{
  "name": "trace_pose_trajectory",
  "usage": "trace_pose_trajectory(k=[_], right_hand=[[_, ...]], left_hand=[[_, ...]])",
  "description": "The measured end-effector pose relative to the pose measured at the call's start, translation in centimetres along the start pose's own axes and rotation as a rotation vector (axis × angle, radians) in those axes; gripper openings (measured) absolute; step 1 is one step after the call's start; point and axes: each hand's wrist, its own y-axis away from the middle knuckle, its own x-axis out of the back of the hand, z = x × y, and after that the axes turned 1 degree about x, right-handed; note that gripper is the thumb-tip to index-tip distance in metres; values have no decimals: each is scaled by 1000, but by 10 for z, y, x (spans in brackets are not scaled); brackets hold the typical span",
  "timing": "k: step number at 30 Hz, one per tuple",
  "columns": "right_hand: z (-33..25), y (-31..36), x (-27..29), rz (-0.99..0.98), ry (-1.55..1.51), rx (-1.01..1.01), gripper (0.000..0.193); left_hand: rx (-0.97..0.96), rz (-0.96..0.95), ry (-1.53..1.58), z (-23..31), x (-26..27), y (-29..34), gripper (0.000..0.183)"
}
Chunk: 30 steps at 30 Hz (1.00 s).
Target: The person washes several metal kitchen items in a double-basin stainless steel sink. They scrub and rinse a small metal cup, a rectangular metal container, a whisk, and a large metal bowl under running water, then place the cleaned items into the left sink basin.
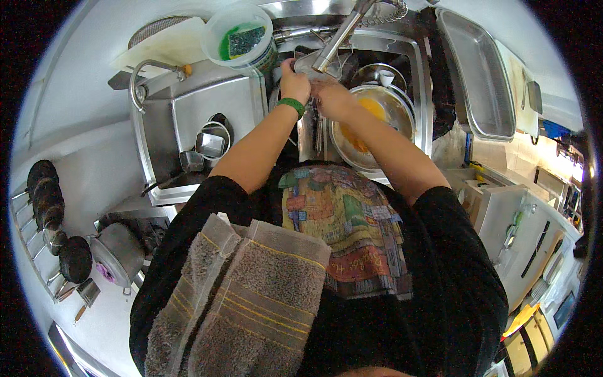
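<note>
Both of my hands are close together over the right-hand sink, beneath the metal spray tap. My left hand, with a green band at the wrist, has its fingers closed at the edge of a pale greyish item whose kind I cannot make out. My right hand is beside it; its fingers are bent down, blurred and partly hidden. Under my right forearm sits a large metal bowl with orange-yellow residue in it. A small white cup lies among metal pans behind the bowl.
At the back left stands a translucent tub with a sponge in green liquid. The left sink holds metal containers under a curved tap. A long metal tray lies at right. Pans hang far left.
</note>
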Motion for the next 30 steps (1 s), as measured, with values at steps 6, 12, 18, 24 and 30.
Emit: trace_pose_trajectory(k=[6, 12, 18, 24, 30], right_hand=[[6, 21, 51, -88, 656, -147, 40], [20, 23, 70, -166, 678, -110, 57], [32, 17, 32, 473, -542, -290, 76], [9, 25, 24, 730, -856, -701, 83], [0, 34, 41, 678, -531, -675, 86]], left_hand=[[184, -371, -19, -37, -3, -11, 49], [539, -458, 257, -24, 7, -14, 43], [719, -544, 789, -37, 4, -20, 38], [533, -617, 607, -26, -43, 4, 38], [122, -510, -503, -7, -38, -10, 42]])
